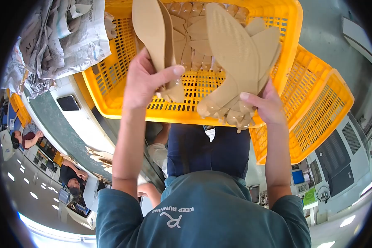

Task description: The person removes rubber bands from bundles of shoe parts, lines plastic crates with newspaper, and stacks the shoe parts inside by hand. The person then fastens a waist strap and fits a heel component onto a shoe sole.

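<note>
Tan sole-shaped pieces [151, 29] stand in my left hand [146, 80], which is closed round their lower part with the thumb across them. My right hand [265, 103] grips a fanned stack of similar tan soles [235, 58] at their lower, toe-like ends, its thumb on the front. Both hands are over the near side of a yellow perforated crate [173, 115]. Inside the crate, rows of more tan soles [198, 33] lie at the far side, partly hidden by the held pieces.
Crumpled newspaper sheets [84, 45] are at the upper left, above a phone [68, 103]. More yellow crates [314, 111] stand at the right. Several soles [101, 158] lie on the bench at the left. Other people [73, 175] sit farther left.
</note>
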`<state>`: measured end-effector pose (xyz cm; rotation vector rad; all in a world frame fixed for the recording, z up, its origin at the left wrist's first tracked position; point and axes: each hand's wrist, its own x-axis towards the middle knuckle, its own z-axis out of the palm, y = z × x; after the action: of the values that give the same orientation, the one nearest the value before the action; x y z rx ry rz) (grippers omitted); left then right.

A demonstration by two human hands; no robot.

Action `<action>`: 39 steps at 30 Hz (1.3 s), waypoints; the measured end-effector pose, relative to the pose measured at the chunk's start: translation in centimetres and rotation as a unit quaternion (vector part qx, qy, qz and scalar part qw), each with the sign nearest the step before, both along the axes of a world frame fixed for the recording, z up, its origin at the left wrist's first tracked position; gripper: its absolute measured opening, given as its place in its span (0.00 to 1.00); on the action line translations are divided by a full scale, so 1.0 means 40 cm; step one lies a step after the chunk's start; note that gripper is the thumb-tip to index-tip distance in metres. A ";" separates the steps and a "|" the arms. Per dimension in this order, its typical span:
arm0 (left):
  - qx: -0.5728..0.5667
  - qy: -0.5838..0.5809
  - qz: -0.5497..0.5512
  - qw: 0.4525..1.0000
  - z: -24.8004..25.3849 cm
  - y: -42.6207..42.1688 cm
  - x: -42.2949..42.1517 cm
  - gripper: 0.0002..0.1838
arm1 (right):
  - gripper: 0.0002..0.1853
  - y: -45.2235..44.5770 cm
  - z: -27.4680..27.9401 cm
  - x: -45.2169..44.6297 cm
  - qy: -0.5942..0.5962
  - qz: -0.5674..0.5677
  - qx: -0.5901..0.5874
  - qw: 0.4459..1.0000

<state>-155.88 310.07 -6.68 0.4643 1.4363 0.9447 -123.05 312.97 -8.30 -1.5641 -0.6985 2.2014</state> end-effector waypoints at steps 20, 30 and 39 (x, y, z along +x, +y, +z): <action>-0.130 0.475 -0.658 0.569 -0.772 0.051 -0.435 0.28 | 0.51 -0.082 0.030 0.111 -0.019 -0.077 -0.068 0.994; -0.124 0.454 -0.651 0.595 -0.794 0.060 -0.442 0.22 | 0.49 -0.070 0.018 0.036 -0.027 -0.056 -0.053 0.997; -0.145 0.365 -0.589 0.706 -0.759 0.141 -0.518 0.21 | 0.48 -0.071 0.009 0.023 -0.031 -0.039 -0.051 0.997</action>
<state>-176.61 315.71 -37.02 1.3896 1.4908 -0.5946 -122.14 310.15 -7.94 -1.6852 -0.5404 2.1699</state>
